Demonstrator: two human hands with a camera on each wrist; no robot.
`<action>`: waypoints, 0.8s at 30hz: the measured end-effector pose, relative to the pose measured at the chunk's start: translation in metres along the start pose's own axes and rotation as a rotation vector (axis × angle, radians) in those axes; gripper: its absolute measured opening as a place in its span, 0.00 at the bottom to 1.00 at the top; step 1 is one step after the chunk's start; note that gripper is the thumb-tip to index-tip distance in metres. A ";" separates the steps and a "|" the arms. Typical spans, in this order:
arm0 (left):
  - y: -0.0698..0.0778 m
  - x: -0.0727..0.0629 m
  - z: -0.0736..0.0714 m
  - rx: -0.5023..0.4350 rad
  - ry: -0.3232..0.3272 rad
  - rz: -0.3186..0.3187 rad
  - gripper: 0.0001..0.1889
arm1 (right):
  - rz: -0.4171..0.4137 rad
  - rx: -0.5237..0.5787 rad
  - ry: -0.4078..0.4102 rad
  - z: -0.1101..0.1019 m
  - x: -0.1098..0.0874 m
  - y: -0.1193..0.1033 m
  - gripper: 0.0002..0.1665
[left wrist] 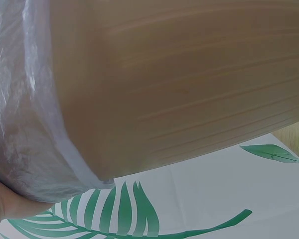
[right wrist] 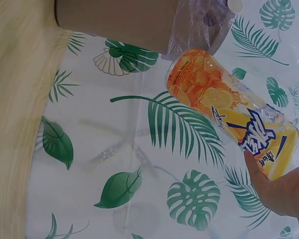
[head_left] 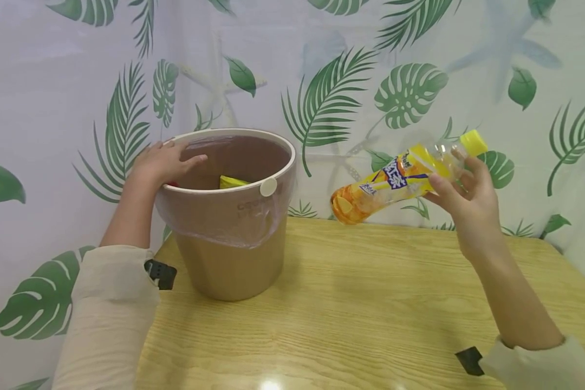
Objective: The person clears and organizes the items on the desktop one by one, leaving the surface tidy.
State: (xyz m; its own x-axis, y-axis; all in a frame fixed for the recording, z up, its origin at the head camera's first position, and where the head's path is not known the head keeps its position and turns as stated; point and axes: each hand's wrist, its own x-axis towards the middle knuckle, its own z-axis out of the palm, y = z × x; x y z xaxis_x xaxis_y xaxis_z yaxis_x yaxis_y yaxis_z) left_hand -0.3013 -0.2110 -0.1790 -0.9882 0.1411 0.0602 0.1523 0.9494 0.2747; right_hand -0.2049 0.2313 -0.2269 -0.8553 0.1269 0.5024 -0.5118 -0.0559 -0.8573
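In the head view my right hand (head_left: 473, 200) grips a clear plastic drink bottle (head_left: 395, 176) near its neck, above the table's right half. The bottle has a yellow cap and a yellow-orange label with fruit pictures. It lies tilted in the air, its base toward the bin. My left hand (head_left: 163, 165) holds the left rim of a brown trash bin (head_left: 231, 265), thumb over the inside, other fingers partly hidden. A clear plastic liner (head_left: 229, 230) folds over the bin's white rim. Inside shows a yellow item (head_left: 232, 182).
The bin stands on the left of a wood-grain table (head_left: 341, 314). A white cloth with green leaf prints (head_left: 322, 103) hangs right behind the table and along its left side. A small red patch shows inside the bin beside the left hand.
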 end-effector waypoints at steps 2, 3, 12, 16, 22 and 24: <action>-0.001 0.000 0.000 -0.003 0.001 -0.002 0.39 | -0.011 0.029 0.004 0.004 0.001 -0.002 0.34; -0.001 0.001 0.000 -0.003 0.001 -0.003 0.40 | -0.017 0.045 0.006 0.006 0.001 -0.003 0.34; -0.001 0.000 0.000 -0.003 0.005 -0.001 0.39 | -0.063 0.170 0.014 0.023 0.004 -0.011 0.33; -0.001 0.000 0.001 -0.005 0.008 0.001 0.39 | -0.088 0.228 0.031 0.029 0.004 -0.012 0.31; -0.003 0.000 0.000 -0.008 0.006 0.001 0.39 | -0.138 0.320 0.043 0.040 0.007 -0.012 0.30; -0.003 0.000 0.000 -0.006 0.006 0.001 0.39 | -0.146 0.346 0.048 0.044 0.009 -0.012 0.29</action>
State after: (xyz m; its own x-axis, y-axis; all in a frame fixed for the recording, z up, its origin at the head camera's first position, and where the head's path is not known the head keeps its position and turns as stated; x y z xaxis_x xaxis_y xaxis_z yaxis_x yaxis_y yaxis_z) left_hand -0.3015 -0.2138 -0.1799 -0.9879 0.1400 0.0665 0.1532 0.9475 0.2806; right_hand -0.2100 0.1900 -0.2067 -0.7708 0.2038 0.6035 -0.6319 -0.3644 -0.6840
